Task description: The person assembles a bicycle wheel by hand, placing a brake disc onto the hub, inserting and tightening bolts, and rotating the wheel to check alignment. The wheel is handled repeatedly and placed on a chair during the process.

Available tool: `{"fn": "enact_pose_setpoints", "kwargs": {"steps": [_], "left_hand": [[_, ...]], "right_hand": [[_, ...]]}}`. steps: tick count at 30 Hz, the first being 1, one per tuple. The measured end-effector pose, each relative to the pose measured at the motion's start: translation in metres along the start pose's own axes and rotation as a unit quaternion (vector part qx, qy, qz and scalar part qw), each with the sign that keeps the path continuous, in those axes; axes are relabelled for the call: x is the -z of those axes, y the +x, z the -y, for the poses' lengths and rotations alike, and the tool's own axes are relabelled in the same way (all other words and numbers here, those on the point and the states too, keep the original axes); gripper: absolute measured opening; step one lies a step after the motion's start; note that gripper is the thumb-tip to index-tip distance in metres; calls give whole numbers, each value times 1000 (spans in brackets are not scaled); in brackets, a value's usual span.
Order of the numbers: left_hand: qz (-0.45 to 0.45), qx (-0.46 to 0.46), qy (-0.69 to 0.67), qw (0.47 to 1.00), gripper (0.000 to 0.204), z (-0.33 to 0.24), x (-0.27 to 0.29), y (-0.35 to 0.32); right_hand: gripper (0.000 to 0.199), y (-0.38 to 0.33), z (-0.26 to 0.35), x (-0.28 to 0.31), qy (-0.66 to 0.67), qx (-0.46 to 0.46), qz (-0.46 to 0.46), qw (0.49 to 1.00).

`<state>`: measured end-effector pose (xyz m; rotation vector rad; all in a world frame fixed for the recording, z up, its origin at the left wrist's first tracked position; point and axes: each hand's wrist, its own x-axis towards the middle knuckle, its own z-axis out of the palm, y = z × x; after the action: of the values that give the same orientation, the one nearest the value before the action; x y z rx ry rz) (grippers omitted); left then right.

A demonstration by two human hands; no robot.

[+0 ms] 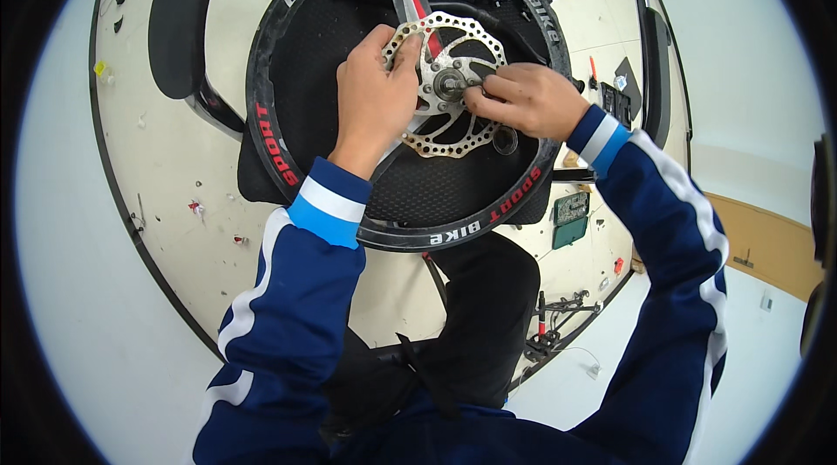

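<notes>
A black bicycle wheel (404,238) with a red-and-silver spoke lies flat in front of me on a black chair seat (418,190). At its middle, a silver perforated brake disc (433,148) surrounds the hub (450,85). My left hand (375,86) grips the disc's left edge, thumb on top and the other fingers partly hidden. Beside the hub, on its right, my right hand (530,99) has its fingers bent and pinched together. Whatever they hold is hidden or too small to name. A small round part (505,141) lies just below that hand.
A chair armrest (179,20) rises at the left. Small loose parts (501,1) lie on the seat's far side. On the floor to the right are an open green case (571,221), a black tool case (615,106) and a bicycle frame (558,325).
</notes>
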<state>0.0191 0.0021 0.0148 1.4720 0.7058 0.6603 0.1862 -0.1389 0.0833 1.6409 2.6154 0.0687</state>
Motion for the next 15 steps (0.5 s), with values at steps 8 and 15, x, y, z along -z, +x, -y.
{"fn": "enact_pose_setpoints", "kwargs": {"steps": [8,15], "left_hand": [[-69,44,34,996,26,-7,-12,-9],[-103,36,25,994,26,-2,-17,-12]], "right_hand": [[32,-6,11,-5,59,-82,3,995],[28,-2,50,-18,78,-244,-67,964]]}}
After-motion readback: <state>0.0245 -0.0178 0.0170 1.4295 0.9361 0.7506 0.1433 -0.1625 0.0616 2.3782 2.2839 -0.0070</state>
